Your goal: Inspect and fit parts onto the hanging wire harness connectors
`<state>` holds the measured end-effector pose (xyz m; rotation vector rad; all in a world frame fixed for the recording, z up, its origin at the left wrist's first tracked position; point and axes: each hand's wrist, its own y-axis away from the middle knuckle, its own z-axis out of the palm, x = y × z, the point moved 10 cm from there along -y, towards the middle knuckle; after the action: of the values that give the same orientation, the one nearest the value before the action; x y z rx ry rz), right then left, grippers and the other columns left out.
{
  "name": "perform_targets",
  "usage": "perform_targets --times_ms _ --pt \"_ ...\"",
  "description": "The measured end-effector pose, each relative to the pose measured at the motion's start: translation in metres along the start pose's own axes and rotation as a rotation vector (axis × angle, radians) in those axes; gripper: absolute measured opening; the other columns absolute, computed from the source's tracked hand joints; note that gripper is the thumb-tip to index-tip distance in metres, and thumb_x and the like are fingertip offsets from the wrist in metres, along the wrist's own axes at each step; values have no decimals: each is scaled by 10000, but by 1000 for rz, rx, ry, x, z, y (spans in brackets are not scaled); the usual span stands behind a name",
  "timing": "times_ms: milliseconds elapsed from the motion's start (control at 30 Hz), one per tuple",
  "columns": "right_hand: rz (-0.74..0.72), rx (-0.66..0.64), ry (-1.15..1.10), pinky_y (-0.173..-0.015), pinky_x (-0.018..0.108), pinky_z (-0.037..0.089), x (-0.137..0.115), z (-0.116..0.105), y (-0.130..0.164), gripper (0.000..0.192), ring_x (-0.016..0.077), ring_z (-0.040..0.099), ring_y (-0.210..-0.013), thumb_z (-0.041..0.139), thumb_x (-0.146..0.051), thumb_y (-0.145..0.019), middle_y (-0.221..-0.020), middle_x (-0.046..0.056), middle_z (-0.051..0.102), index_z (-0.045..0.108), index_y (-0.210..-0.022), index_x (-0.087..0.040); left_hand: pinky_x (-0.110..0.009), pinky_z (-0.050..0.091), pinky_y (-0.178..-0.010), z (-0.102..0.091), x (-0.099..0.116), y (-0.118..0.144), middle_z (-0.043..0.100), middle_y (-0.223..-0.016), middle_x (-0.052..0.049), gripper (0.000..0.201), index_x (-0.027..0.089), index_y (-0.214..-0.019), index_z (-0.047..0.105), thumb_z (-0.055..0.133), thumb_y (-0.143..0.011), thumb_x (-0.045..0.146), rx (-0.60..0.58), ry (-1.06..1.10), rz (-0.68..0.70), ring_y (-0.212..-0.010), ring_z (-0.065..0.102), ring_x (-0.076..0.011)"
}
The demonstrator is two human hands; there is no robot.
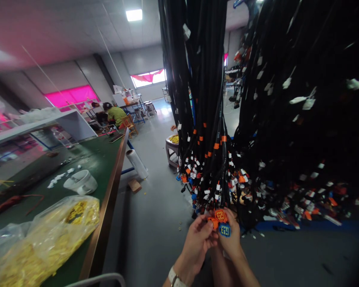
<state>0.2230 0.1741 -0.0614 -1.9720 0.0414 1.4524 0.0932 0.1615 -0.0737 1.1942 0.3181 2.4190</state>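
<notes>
Both hands meet low under the hanging harness (209, 119): the right hand (231, 239) pinches the orange plug (220, 215) and blue plug (225, 230), while the left hand (197, 239), fingers curled closed, touches the orange plug from its left.

head view, forward-down, near hanging cables (203, 99)

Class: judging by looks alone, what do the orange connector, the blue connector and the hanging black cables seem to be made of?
Orange connector: apparently moulded plastic; uniform colour, crisp square cavities. Blue connector: likely the same plastic, slightly glossy. Black cables: probably matte flexible sleeving or tape wrap; they hang limp in bundles.
</notes>
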Motion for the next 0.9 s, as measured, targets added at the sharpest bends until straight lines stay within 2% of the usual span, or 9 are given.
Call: perform_targets --times_ms 267,467,667,900 --pt "-50 -18 31 -769 418 494 -3 3 -1 258 284 608 -885 576 -252 -623 -837 64 679 637 -872 -222 -196 419 -530 -2 -5 -2 615 -763 -24 408 137 -954 609 802 -628 287 -33 7 -34 -594 563 -87" --pt "-78 -29 45 -765 402 489 -6 3 0 244 277 597 -895 546 -238 -641 -844 65 671 634 -868 -225 -195 408 -533 1 -1 -4 579 -647 11 322 141 -817 590 811 -604 240 -54 15 18 -548 519 -73" --pt "-95 -96 92 -805 425 473 -7 8 0 265 289 590 -909 562 -244 -616 -850 64 670 634 -870 -229 -198 409 -542 -10 -3 -6 607 -710 0 316 141 -773 586 821 -578 222 6 26 41 -584 546 -83" --pt "-130 -95 81 -808 427 468 -14 7 -1 253 284 592 -897 559 -250 -633 -825 50 675 631 -874 -239 -209 410 -557 -13 -5 -8 624 -698 1 337 146 -742 592 844 -527 207 19 61 46 -580 552 -88"
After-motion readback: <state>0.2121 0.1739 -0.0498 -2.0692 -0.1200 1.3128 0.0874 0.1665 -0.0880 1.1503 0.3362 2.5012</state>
